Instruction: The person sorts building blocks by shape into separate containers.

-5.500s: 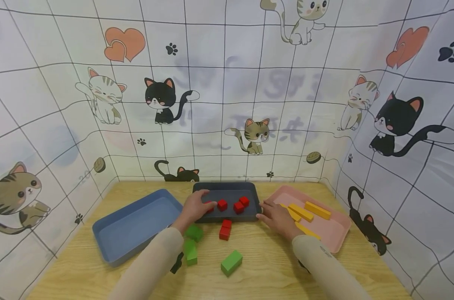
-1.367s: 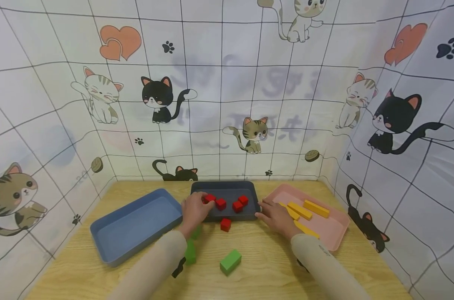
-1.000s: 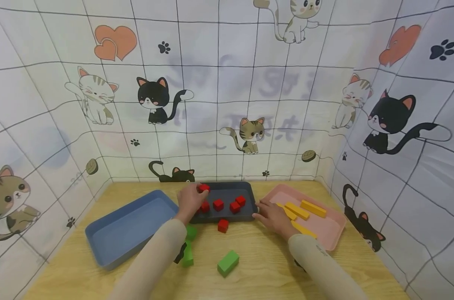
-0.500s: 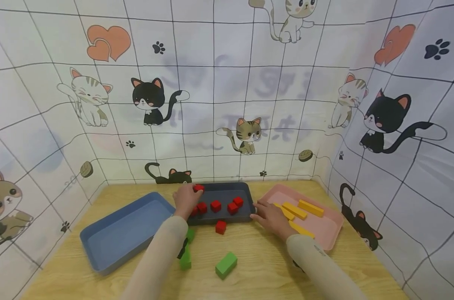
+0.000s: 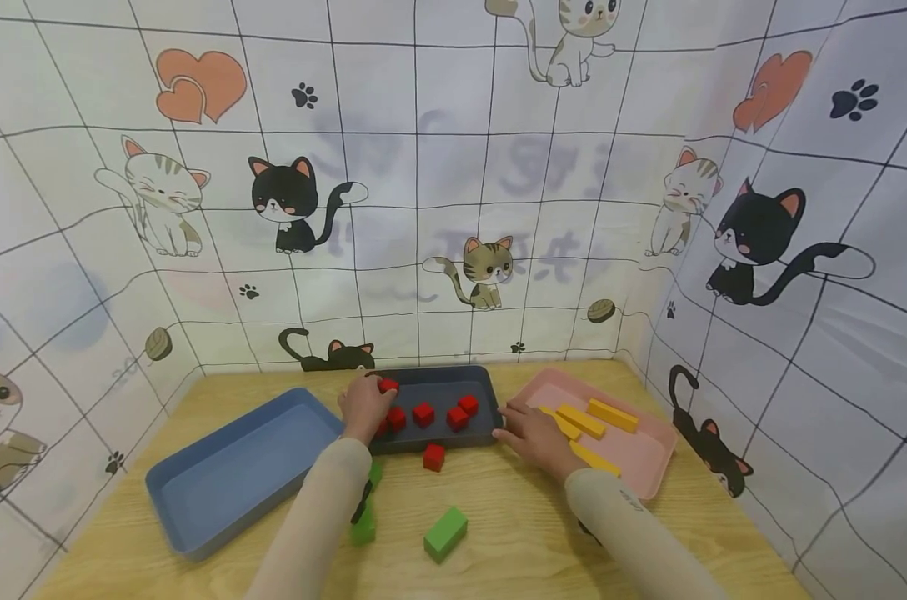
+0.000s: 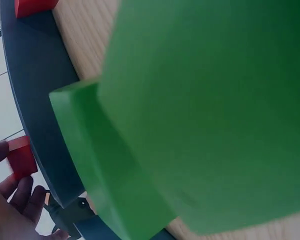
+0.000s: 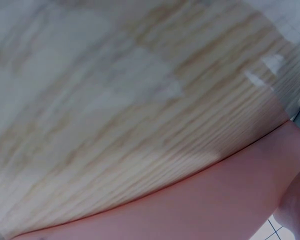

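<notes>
Pinching one red cube (image 5: 388, 386), the left hand (image 5: 365, 406) has moved to the back-left corner of the dark tray (image 5: 442, 390), so its placing seems nearly done, while one loose cube (image 5: 434, 457) lies in front.

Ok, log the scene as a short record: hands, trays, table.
left hand: pinches a red cube at the left end of the dark grey rectangular tray
right hand: at that tray's right edge
dark grey tray: more red cubes
pink rectangular tray: yellow rectangular bars
blue rectangular tray: at far left
wood-grain table: loose red cube, green rectangular block, green pieces partly hidden by left sleeve
</notes>
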{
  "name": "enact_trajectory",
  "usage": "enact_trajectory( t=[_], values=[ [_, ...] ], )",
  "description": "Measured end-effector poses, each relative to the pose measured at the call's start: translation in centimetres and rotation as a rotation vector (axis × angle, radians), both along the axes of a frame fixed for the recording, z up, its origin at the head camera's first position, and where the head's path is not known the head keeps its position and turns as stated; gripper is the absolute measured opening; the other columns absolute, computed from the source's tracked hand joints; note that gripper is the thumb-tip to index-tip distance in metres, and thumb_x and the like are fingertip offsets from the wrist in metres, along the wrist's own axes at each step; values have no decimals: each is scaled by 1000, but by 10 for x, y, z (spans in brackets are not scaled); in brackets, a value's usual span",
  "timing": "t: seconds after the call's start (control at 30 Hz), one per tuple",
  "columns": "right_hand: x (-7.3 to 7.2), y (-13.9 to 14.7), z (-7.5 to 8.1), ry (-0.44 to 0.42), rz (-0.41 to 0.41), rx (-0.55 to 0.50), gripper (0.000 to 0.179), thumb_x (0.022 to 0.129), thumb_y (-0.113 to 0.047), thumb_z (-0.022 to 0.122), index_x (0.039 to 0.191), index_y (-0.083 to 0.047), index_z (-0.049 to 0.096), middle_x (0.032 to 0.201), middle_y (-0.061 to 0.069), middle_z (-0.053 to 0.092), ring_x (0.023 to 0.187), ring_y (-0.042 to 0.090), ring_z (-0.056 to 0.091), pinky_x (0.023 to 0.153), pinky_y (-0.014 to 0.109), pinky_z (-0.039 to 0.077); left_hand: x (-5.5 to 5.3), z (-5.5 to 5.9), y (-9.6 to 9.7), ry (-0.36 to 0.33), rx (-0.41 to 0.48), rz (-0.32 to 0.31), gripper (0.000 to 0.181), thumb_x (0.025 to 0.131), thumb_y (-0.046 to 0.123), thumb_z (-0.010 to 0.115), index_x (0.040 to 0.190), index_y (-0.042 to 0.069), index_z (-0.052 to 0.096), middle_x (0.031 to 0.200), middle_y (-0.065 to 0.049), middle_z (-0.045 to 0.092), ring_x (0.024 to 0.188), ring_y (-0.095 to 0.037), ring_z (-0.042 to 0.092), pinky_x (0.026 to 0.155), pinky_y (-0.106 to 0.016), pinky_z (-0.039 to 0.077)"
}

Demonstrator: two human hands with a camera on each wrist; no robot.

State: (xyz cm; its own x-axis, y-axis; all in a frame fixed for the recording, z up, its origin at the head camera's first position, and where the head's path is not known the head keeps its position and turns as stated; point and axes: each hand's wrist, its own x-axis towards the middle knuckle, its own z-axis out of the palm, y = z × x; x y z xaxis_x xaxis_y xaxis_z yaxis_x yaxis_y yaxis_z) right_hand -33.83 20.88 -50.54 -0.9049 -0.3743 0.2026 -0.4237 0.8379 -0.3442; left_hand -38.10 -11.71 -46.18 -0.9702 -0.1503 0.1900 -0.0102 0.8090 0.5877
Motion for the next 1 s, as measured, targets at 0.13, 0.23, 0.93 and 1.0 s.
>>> enact_trajectory(
  t=[0.13,0.23,0.93,1.0],
  values=[
    [0,-1,-1,-8,2,1,60,100,-49,54,145,-9,52,151,16,44,133,39,46,109,57,33,4,0,-4,-20,-10,-15,51,91,30,70,130,-2,62,129,-21,62,118,-40,57,99,-64,35],
    [0,-1,-1,-1,1,1,61,100,-50,53,144,-9,52,151,16,44,133,40,46,109,57,33,7,3,-6,-11,-18,-35,53,91,30,70,132,-2,61,132,-21,60,119,-40,56,97,-62,39],
    [-2,-1,-2,-6,0,1,62,100,-50,53,146,-8,51,152,17,42,135,40,43,110,57,32,44,19,4,-8,95,-214,63,91,40,72,137,0,56,135,-22,56,126,-40,51,104,-52,42],
    [-3,-1,-3,-10,-2,-2,62,100,-50,53,146,-8,50,152,17,42,135,41,43,110,58,31,50,20,7,-19,111,-221,62,90,39,73,137,1,57,135,-22,57,123,-39,53,102,-52,44]
  ],
)
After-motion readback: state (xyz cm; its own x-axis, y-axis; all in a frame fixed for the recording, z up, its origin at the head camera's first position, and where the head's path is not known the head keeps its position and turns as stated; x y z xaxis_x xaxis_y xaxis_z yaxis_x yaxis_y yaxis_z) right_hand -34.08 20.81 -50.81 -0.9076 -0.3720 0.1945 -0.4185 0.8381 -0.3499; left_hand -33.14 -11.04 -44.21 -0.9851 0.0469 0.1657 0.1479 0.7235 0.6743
